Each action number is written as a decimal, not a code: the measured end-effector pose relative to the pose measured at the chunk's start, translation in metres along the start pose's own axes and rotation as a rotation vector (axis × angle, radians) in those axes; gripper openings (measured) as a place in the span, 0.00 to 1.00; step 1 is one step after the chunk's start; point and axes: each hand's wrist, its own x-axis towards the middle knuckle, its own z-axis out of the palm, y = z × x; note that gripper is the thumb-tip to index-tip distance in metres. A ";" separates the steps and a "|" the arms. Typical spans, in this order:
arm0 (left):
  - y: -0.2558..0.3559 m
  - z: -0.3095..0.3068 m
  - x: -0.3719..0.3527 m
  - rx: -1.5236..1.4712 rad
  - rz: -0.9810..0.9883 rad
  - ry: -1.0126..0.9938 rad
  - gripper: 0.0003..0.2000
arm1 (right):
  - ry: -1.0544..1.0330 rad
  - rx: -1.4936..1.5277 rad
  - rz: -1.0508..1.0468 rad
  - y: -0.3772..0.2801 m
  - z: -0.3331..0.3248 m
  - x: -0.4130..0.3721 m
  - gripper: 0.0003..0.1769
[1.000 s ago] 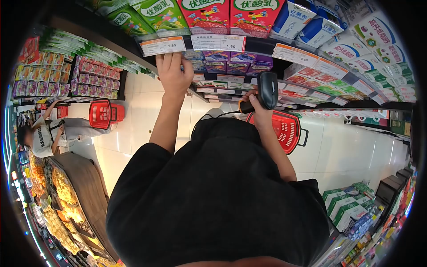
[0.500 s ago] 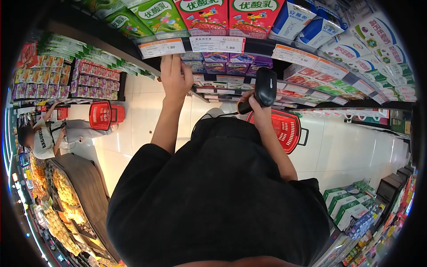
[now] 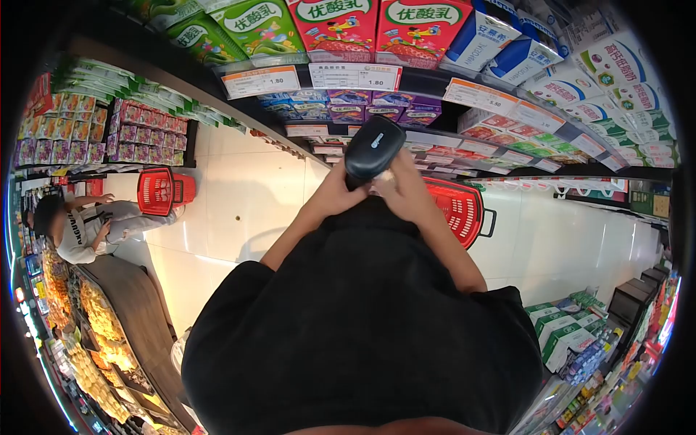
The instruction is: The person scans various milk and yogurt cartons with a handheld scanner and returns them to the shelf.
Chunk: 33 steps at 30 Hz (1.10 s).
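Observation:
A black handheld barcode scanner (image 3: 375,148) is in front of my chest, its head toward the shelf. My left hand (image 3: 338,191) is closed around its lower part, with the fingers partly hidden behind it. My right hand (image 3: 403,187) is close against the scanner's other side, fingers bent and smeared by motion. Something small and pale shows by its fingertips, too blurred to name. Ahead is a shelf edge with paper price tags (image 3: 355,77), below red drink cartons (image 3: 417,32) and green drink cartons (image 3: 259,29).
A red shopping basket (image 3: 458,210) stands on the floor to my right, beside the lower shelves. On the left a person (image 3: 80,228) is near another red basket (image 3: 161,191) and a snack display (image 3: 109,312). Stacked green-and-white boxes (image 3: 569,337) are at lower right.
My left hand has come down from the price tag to the scanner. The scanner has moved left and lower, toward my middle, and my right hand has shifted left with it.

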 end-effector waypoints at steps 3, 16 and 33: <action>-0.014 -0.021 -0.006 -0.203 -0.242 -0.017 0.24 | 0.086 -0.155 -0.138 0.021 -0.020 0.014 0.25; 0.022 -0.050 0.005 0.036 -0.088 -0.188 0.24 | 0.179 0.358 0.554 0.027 -0.059 0.096 0.22; 0.016 -0.042 0.016 0.349 -0.002 -0.209 0.24 | 0.484 -0.253 -0.050 0.005 -0.046 0.078 0.32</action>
